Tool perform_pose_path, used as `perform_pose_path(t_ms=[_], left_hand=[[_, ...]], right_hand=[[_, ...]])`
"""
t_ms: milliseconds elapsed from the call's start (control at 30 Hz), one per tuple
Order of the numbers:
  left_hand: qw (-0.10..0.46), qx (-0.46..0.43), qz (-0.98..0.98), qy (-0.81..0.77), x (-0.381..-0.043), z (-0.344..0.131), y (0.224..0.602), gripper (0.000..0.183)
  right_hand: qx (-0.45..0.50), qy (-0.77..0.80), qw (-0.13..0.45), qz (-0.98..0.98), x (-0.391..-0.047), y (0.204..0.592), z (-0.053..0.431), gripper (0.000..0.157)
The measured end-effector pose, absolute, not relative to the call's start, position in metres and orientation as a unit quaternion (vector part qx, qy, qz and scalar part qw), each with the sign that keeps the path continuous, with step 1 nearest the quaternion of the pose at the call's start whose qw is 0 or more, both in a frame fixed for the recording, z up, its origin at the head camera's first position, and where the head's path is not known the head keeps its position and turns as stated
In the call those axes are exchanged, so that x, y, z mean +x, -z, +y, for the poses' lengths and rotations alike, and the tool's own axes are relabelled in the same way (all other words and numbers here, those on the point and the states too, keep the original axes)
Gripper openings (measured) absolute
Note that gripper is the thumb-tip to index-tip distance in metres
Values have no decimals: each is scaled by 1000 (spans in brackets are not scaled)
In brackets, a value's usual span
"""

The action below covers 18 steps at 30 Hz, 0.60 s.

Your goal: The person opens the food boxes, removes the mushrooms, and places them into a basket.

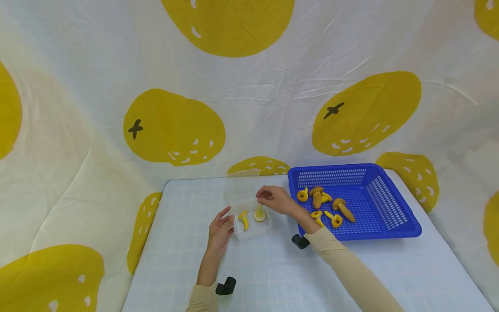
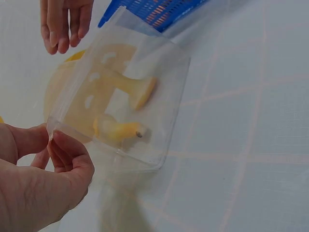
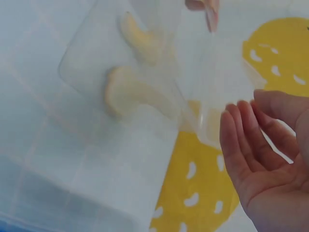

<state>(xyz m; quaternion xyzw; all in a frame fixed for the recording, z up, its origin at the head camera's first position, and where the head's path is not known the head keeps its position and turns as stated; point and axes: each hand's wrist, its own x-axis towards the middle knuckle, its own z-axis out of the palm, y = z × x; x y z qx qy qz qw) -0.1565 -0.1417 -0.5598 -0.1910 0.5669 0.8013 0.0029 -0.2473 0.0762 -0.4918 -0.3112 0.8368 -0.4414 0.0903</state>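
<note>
A clear plastic box [image 1: 252,234] stands on the table, its see-through lid [image 1: 242,186] raised at the back. Inside lie a small yellow mushroom [image 1: 243,220] and a paler mushroom [image 1: 259,215] with a wide cap; both show through the box wall in the wrist views. My left hand [image 1: 220,232] pinches the box rim at its left side between thumb and fingers [image 2: 72,147]. Above the box's right side hovers my right hand [image 1: 276,200]. In the right wrist view its fingers [image 3: 246,135] are loosely bent, and nothing shows between them and the thumb.
To the right stands a blue plastic basket [image 1: 390,234] with slotted walls. Several yellow mushrooms [image 1: 336,221] and brown-capped ones [image 1: 343,210] lie in its left part. A white cloth with yellow fruit prints [image 1: 175,125] hangs behind the pale checked table [image 1: 183,208].
</note>
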Motion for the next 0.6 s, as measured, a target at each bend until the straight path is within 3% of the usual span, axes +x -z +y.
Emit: perform_pose_path(t_ms=[600], left_hand=[[4,-201,568,-798,-156,-141,559,46]], right_hand=[[-347,419,113,831,-236,519,33,16]])
